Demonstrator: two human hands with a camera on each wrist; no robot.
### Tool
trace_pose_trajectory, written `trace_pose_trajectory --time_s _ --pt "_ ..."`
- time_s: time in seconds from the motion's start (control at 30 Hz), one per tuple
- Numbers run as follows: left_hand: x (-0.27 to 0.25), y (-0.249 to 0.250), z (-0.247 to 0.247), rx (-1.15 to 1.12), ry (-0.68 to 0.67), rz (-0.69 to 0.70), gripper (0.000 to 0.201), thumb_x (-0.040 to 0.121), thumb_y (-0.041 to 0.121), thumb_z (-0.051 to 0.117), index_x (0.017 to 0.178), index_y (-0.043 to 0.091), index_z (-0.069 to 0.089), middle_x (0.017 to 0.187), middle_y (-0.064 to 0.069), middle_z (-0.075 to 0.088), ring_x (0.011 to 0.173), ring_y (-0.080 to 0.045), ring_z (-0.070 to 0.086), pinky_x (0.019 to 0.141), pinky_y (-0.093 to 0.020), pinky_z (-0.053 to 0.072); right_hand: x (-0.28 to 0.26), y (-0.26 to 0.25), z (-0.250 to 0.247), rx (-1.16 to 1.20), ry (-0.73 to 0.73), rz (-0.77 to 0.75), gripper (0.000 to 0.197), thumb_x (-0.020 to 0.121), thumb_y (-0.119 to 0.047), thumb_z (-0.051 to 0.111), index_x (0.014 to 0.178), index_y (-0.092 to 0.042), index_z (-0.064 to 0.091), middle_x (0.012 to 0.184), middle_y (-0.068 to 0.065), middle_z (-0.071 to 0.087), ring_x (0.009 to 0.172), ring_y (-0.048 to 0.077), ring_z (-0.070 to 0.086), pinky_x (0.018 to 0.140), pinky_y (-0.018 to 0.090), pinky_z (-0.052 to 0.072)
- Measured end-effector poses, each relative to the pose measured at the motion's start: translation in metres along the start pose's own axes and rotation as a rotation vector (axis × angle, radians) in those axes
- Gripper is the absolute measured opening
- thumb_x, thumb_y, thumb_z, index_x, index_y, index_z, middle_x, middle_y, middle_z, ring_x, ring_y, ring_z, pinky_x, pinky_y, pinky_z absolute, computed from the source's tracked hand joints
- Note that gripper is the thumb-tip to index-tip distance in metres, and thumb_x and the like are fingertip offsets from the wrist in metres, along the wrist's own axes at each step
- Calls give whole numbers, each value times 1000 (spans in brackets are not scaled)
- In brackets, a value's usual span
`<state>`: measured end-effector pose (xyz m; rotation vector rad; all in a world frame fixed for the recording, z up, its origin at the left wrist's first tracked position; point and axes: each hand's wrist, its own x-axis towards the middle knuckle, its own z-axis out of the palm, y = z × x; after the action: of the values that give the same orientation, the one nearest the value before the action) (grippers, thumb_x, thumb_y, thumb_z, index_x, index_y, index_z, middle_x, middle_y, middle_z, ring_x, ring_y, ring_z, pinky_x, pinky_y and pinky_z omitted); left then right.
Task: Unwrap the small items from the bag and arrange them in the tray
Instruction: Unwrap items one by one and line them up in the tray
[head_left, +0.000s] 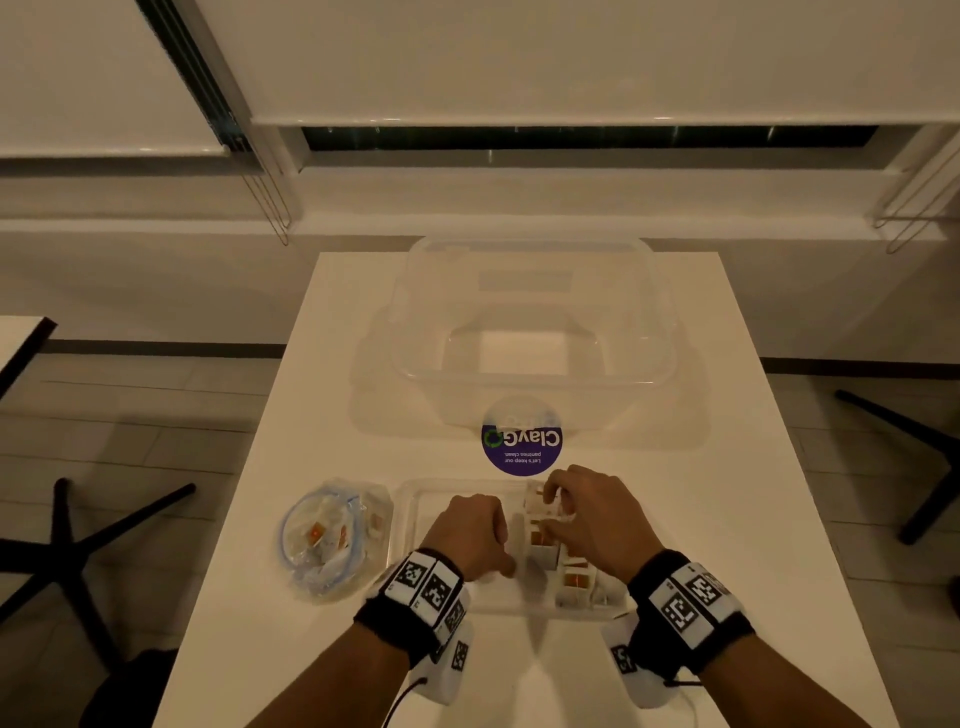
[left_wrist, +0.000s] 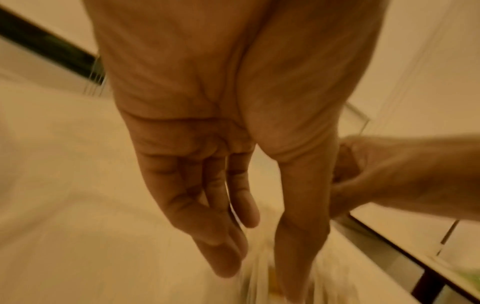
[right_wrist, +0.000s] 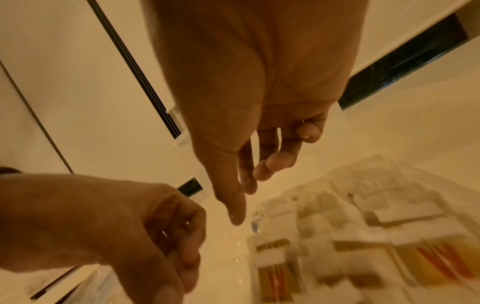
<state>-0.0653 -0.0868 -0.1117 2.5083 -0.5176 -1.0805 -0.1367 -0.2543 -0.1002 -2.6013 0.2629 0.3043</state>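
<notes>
White table | clear tray – both hands over it | left hand loose, empty | right hand – grip unclear

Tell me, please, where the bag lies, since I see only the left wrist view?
Observer: The bag lies on the table, just left of the tray and apart from both hands.
Operator: Is it empty?
Observer: No, a few orange-marked items show through its clear plastic.
Operator: And what is in the tray?
Observer: Small packets stand along its right side. The right hand is over them, and the left hand is over the tray's middle.
</notes>
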Motion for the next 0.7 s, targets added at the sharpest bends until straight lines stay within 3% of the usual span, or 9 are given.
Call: trace_pose_trajectory --time_s 0.1,0.2,0.3,0.4,0.47,0.53,0.6,0.7 --pt "-32 -11 -36 -83 180 42 20 75 31 81 77 25 62 81 7 70 80 -12 64 69 -24 50 -1 -13 -12 70 48 -29 20 82 -35 73 94 -29 58 77 -16 45 66 5 45 68 18 32" --pt "-70 -52 -77 -179 375 -29 9 88 30 70 82 25 65 74 8 71 71 -6 65 63 -19 49 -4 -40 -17 171 98 -75 21 80 -33 76 88 -34 56 74 -15 49 63 4 46 67 22 37" --pt "-82 -111 -95 -148 499 -165 9 93 22 63 85 26 66 76 5 73 71 -9 69 69 -28 57 -7 -84 -8 286 97 -186 17 81 -32 74 90 -33 59 76 -13 51 64 4 47 61 20 38" --pt "-71 -147 -78 0 336 -224 17 93 24 62 107 23 72 102 -3 76 96 -20 69 89 -32 54 -2 -128 20 295 -23 -316 12 83 -33 68 93 -33 61 83 -13 51 66 1 45 63 19 36" --pt "-61 -154 -63 82 241 -196 29 91 31 62 118 25 69 115 -5 72 109 -26 65 95 -34 51 4 -150 41 293 -76 -350 11 84 -34 65 94 -32 62 88 -13 52 64 -3 44 64 17 34" --pt "-52 -156 -54 124 234 -190 37 91 35 61 128 29 61 127 -3 66 118 -26 61 98 -35 49 7 -164 55 283 -88 -345 8 86 -34 62 94 -32 62 92 -12 54 64 -2 43 63 14 33" --pt "-46 -157 -50 158 256 -194 36 92 37 58 127 30 60 133 -1 60 122 -25 58 98 -36 49 10 -170 61 264 -75 -332 7 87 -34 60 94 -31 62 92 -11 55 66 2 43 64 16 35" --pt "-45 -159 -47 222 293 -165 27 95 34 51 117 27 66 127 0 63 116 -25 61 95 -38 52 14 -169 61 235 -44 -296 6 87 -35 62 93 -32 61 90 -13 54 66 2 44 62 14 33"
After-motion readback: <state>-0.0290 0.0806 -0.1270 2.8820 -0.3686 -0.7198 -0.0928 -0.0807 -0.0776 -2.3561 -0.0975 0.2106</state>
